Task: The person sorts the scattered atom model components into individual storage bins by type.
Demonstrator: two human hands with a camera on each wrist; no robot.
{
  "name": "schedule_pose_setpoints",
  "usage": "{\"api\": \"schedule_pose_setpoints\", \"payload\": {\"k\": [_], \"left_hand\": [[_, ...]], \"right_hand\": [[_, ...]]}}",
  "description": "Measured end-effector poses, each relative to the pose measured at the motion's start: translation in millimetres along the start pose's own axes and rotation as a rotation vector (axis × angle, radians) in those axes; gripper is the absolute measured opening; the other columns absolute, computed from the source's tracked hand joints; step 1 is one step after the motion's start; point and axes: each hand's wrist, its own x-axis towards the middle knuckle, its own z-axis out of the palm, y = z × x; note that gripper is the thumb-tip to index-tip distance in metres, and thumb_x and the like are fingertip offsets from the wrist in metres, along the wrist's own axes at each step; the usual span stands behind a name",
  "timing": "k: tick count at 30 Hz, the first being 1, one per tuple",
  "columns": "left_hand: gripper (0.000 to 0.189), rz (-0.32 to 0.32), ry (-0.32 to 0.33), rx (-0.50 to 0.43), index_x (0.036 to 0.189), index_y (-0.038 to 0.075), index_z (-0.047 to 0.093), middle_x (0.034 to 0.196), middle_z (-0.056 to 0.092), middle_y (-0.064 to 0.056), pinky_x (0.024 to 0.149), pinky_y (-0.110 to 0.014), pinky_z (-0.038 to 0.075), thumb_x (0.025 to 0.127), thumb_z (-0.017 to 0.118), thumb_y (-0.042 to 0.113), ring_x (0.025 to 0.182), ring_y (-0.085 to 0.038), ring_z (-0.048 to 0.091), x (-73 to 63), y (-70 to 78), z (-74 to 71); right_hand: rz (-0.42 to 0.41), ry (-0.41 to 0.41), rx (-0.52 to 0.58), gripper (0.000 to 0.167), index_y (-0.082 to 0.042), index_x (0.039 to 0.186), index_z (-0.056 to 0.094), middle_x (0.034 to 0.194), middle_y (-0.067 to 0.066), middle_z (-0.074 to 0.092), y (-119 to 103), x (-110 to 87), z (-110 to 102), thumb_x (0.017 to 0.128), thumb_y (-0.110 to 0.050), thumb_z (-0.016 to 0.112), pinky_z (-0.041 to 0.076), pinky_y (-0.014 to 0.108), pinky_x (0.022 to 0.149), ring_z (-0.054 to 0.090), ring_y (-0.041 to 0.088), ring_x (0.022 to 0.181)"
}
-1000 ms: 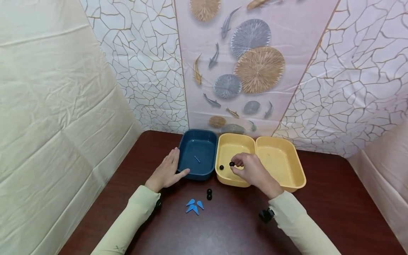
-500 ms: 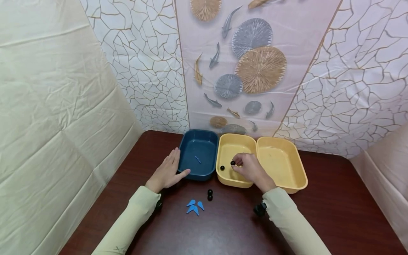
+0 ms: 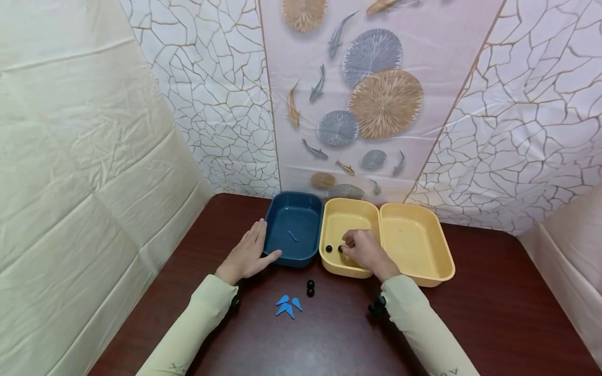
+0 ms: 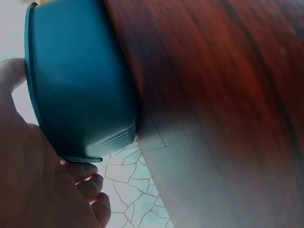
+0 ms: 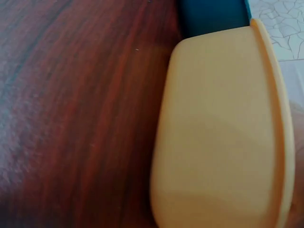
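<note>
My left hand point(image 3: 243, 256) lies with straight fingers along the left side of the dark blue tray point(image 3: 309, 259), its thumb at the front rim. In the left wrist view, the hand point(image 4: 42, 185) is beside the tray's rim. My right hand point(image 3: 369, 250) is over the left yellow tray point(image 3: 345, 271), fingers bent and parted. A black ball point(image 3: 340, 249) sits at its thumb tip, partly covered, beside another black ball point(image 3: 328, 248) in that tray. The right wrist view shows mostly the yellow tray's outer wall point(image 5: 218, 128); the fingers are hidden.
A thin blue piece point(image 3: 292, 236) lies in the blue tray. Several blue teardrop-shaped pieces point(image 3: 289, 312) and two black balls point(image 3: 310, 288) rest on the dark wooden table point(image 3: 338, 334). A second yellow tray point(image 3: 414, 237) stands at the right. Patterned cloth hangs behind.
The black ball earlier between my right fingers has come down into the yellow tray beside the other ball. My right forearm has shifted a little left. The left hand has stayed in place.
</note>
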Motion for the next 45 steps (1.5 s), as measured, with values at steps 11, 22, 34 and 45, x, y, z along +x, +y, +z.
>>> {"api": "schedule_pose_setpoints", "payload": {"k": [11, 22, 34, 45], "left_hand": [[0.102, -0.006, 0.002, -0.008, 0.169, 0.001, 0.003, 0.179, 0.002, -0.016, 0.134, -0.056, 0.016, 0.104, 0.047, 0.066, 0.167, -0.037, 0.007, -1.7, -2.2, 1.0], [0.103, -0.005, -0.002, 0.005, 0.169, 0.000, 0.003, 0.179, 0.002, -0.017, 0.134, -0.056, 0.016, 0.104, 0.047, 0.066, 0.167, -0.037, 0.007, -0.2, -1.8, 0.7], [0.103, -0.007, -0.004, -0.006, 0.169, 0.001, 0.003, 0.179, 0.002, -0.016, 0.135, -0.055, 0.015, 0.104, 0.047, 0.067, 0.167, -0.037, 0.007, 1.2, -0.8, 3.2], [0.103, -0.010, -0.004, -0.002, 0.169, 0.001, 0.002, 0.179, 0.002, -0.016, 0.134, -0.055, 0.016, 0.104, 0.047, 0.067, 0.167, -0.036, 0.007, 1.3, 0.5, 1.1]], "right_hand": [[-0.074, 0.018, -0.035, 0.023, 0.004, 0.109, 0.077, 0.102, 0.017, 0.080, -17, -8.3, -29, 0.092, -0.010, 0.080, 0.064, 0.044, 0.083, 0.077, 0.028, 0.091], [-0.110, -0.010, -0.041, 0.021, -0.002, 0.110, 0.078, 0.105, 0.016, 0.079, -38, -29.9, -54, 0.093, -0.014, 0.080, 0.064, 0.044, 0.084, 0.077, 0.027, 0.093], [-0.173, -0.041, -0.052, 0.024, -0.004, 0.112, 0.079, 0.106, 0.012, 0.080, -67, -52.7, -59, 0.091, -0.016, 0.083, 0.065, 0.044, 0.085, 0.077, 0.024, 0.092], [-0.226, -0.078, -0.002, 0.026, -0.002, 0.112, 0.079, 0.105, 0.010, 0.080, -78, -65.5, -39, 0.089, -0.012, 0.085, 0.065, 0.042, 0.083, 0.077, 0.022, 0.092]]}}
